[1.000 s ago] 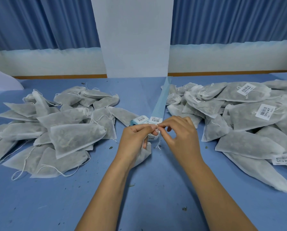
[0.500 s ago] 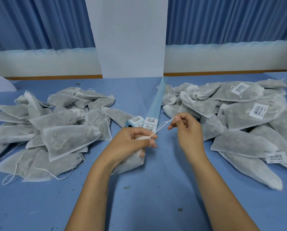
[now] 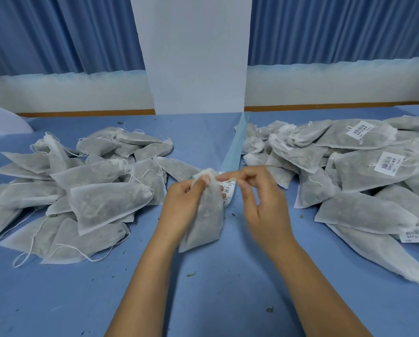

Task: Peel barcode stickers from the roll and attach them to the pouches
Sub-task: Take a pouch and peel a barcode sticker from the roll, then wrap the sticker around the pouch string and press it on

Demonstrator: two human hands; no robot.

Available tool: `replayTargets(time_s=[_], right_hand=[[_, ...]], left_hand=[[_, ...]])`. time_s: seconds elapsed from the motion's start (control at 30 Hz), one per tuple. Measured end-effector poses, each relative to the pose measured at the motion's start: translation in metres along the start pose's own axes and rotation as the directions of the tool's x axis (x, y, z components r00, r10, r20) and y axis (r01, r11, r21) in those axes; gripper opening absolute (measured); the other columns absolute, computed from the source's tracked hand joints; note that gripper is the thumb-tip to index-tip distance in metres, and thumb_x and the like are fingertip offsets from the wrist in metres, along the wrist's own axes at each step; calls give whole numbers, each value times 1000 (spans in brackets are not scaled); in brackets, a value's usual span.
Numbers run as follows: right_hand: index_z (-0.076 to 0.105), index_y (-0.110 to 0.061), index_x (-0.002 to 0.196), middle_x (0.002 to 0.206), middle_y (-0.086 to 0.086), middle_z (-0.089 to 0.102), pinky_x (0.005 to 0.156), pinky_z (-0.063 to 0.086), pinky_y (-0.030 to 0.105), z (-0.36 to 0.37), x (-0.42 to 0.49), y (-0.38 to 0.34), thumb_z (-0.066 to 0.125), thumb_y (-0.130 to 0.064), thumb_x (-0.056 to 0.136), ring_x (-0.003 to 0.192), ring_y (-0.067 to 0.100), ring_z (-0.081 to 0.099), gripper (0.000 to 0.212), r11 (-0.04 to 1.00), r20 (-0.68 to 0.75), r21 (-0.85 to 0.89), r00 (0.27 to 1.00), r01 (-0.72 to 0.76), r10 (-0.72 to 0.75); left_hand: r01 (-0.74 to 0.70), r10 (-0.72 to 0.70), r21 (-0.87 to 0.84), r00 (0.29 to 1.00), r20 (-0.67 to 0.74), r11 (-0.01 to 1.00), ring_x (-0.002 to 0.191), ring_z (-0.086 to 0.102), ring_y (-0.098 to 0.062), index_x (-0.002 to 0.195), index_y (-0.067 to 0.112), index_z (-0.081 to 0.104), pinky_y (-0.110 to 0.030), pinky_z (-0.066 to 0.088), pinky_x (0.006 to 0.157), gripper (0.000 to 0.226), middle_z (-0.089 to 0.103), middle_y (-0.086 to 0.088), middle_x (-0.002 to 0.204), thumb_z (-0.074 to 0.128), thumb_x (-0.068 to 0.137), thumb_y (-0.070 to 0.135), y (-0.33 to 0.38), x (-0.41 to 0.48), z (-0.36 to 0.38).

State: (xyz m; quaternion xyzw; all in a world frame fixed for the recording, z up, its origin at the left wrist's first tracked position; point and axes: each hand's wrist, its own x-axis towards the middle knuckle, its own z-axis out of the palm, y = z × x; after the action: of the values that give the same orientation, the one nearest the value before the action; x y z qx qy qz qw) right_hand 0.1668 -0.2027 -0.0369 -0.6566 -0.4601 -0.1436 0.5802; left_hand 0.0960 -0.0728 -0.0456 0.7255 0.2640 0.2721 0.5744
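A pouch is held upright over the middle of the bench, between two heaps; the left hand has its grip clenched round the pouch's gathered neck, thumb on top; the right hand brings forefinger and thumb together at that same neck in a pinching grip, though blur hides whether it nips cloth or cord. Straight behind the pouch lies the sticker roll, mostly covered by the pouch and the fingers; only a few printed labels show; its blue backing strip runs away toward a white panel. To the left sits a heap of bare pouches with loose cords trailing; to the right is a heap of labelled pouches, cut off by the frame's edge; their barcode print is too small to read. Dark crumbs dot the bench; blue curtains hang behind.
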Motion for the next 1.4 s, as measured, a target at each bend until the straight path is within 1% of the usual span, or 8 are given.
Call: replayTargets(time_s=[0.17, 0.37, 0.63, 0.73, 0.83, 0.97, 1.17, 1.4], right_hand=[[58, -16, 90, 111, -4, 67, 90, 36, 21, 16, -4, 0, 52, -10, 91, 103, 10, 56, 9, 949, 179, -175, 956, 261, -230], [59, -16, 85, 126, -5, 41, 93, 30, 7, 18, -8, 3, 56, -11, 91, 119, -1, 41, 10, 977, 275, 112, 951, -180, 144], [54, -10, 79, 88, -1, 53, 77, 34, 10, 20, -7, 5, 56, 4, 87, 81, 2, 49, 16, 972, 237, 113, 955, -208, 177], [54, -11, 79, 88, 1, 52, 76, 34, 10, 18, -4, 11, 55, 5, 86, 79, 1, 49, 17, 972, 149, 91, 967, -219, 204], [53, -11, 79, 88, 0, 51, 75, 35, 10, 17, -4, 14, 55, 4, 86, 79, 2, 49, 17, 982, 135, 37, 975, -185, 179], [51, -14, 79, 90, -2, 48, 74, 35, 10, 18, -6, 14, 54, 2, 86, 80, 3, 49, 18, 990, 175, -2, 974, -143, 141], [55, -10, 80, 92, 2, 57, 72, 37, 9, 19, -5, 20, 54, 1, 87, 82, 7, 53, 13, 964, 133, 74, 960, -256, 244], [43, -11, 126, 115, -1, 61, 58, 39, -1, 20, 5, 57, 58, -26, 92, 92, 5, 54, 40, 662, 194, 102, 668, -743, 719]], left_hand=[[85, -119, -426, 991, -54, 901, 83, 67, -27, 85, 4, 70, -39, 51, 80, 35, 71, -16, 90, 54, 96, 33, 3, 0, 1], [66, -61, -755, 998, 34, 653, 105, 68, -24, 114, 5, 63, -33, 58, 73, 32, 71, -15, 111, 47, 99, 29, 10, -1, -3], [-23, -35, -561, 995, -94, 828, 121, 58, -24, 132, 20, 54, -48, 45, 103, 52, 59, -12, 133, 51, 90, 49, 9, -1, -1], [-113, 41, -524, 988, -146, 844, 111, 64, -14, 124, 47, 45, -34, 55, 86, 42, 62, 2, 124, 54, 84, 51, 7, 0, 0], [-205, 146, -402, 974, -172, 892, 103, 64, -18, 110, 33, 55, -42, 52, 84, 22, 64, -2, 113, 60, 89, 37, 6, -2, 2], [-283, 260, -257, 958, -123, 924, 76, 60, 0, 91, 16, 67, -13, 47, 73, 5, 68, 15, 83, 62, 91, 15, 7, -3, 2], [-247, 233, -82, 961, -153, 966, 88, 61, 6, 93, 28, 73, -8, 44, 80, 25, 70, 6, 100, 68, 85, 5, 2, 0, 0], [-343, 343, 50, 896, -284, 938, 100, 54, 15, 102, 31, 69, -2, 36, 86, 34, 62, 15, 105, 70, 83, 4, 4, 0, -5]])
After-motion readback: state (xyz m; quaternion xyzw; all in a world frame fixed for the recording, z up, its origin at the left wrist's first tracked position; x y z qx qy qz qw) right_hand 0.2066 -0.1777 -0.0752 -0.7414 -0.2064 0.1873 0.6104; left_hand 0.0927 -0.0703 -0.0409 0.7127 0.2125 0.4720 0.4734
